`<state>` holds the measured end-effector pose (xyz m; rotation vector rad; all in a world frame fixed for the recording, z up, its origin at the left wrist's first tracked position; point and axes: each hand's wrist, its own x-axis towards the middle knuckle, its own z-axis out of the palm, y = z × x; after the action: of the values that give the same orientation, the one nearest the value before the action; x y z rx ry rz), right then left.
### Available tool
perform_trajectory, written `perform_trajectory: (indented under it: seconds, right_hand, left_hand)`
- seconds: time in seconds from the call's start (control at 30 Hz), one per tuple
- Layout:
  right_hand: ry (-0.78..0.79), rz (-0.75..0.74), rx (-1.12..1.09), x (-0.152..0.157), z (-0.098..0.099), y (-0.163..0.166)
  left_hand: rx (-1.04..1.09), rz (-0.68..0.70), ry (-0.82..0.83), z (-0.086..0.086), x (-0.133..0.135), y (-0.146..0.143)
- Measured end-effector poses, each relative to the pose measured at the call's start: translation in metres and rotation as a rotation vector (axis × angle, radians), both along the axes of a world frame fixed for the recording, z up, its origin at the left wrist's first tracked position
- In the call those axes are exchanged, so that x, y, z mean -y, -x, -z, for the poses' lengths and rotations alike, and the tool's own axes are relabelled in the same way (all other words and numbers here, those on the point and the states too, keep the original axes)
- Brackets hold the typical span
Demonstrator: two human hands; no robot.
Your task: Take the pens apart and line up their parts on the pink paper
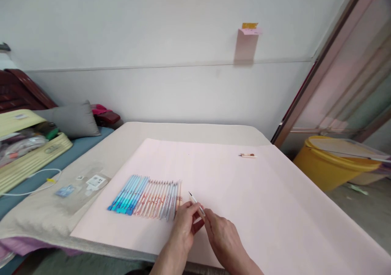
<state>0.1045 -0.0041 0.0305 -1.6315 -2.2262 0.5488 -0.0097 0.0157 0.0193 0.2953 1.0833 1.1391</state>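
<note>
My left hand [185,220] is closed round the body of a slim white pen [195,201], its dark tip pointing up and left. My right hand [221,230] grips the pen's lower end, fingers pressed together. Just left of my hands lies a row of pens side by side: several blue pens [128,194] at the left, then several pale pens with reddish marks [155,197]. A brown-banded pen [179,197] closes the row, partly hidden by my left hand. Farther off at the right lies a small pale pen with brown marks [248,156].
A pale pink sheet [269,210] covers much of the cloth-topped table [189,129]. Clear plastic wrappers [88,187] lie at its left. Beyond are a cream basket [39,153] and a grey cushion [73,120]. A yellow bin [326,165] stands on the floor at right.
</note>
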Motion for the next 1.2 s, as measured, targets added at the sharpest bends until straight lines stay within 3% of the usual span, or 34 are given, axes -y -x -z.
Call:
perform_trajectory:
  seconds: [0.1, 0.23, 0.4, 0.5, 0.6, 0.8, 1.03, 1.2]
  right_hand:
    - [0.039, 0.011, -0.088, 0.0, -0.001, 0.0]
    - [0.151, 0.093, -0.367, -0.004, -0.003, -0.003]
    - [0.397, 0.21, -0.748, -0.013, -0.003, -0.006]
    - [0.578, 0.337, -1.066, -0.018, -0.002, -0.008]
    - [0.663, 0.455, -1.32, -0.022, 0.004, -0.009]
    - [0.648, 0.599, -1.436, -0.024, 0.022, -0.004]
    - [0.628, 0.557, -1.497, -0.018, 0.025, 0.004]
    - [0.657, 0.528, -1.516, -0.019, 0.022, 0.006]
  left_hand:
    - [-0.036, -0.012, -0.02, 0.0, 0.0, -0.001]
    - [-0.048, -0.077, -0.049, -0.001, -0.003, 0.004]
    - [-0.049, -0.171, -0.064, -0.003, -0.007, 0.012]
    - [-0.06, -0.08, -0.063, -0.005, -0.004, 0.009]
    - [-0.089, 0.063, -0.053, -0.004, 0.002, -0.003]
    - [-0.159, 0.181, -0.064, 0.002, 0.012, -0.023]
    - [-0.156, 0.194, 0.003, 0.001, 0.013, -0.028]
    - [-0.082, 0.198, -0.054, -0.005, 0.016, -0.025]
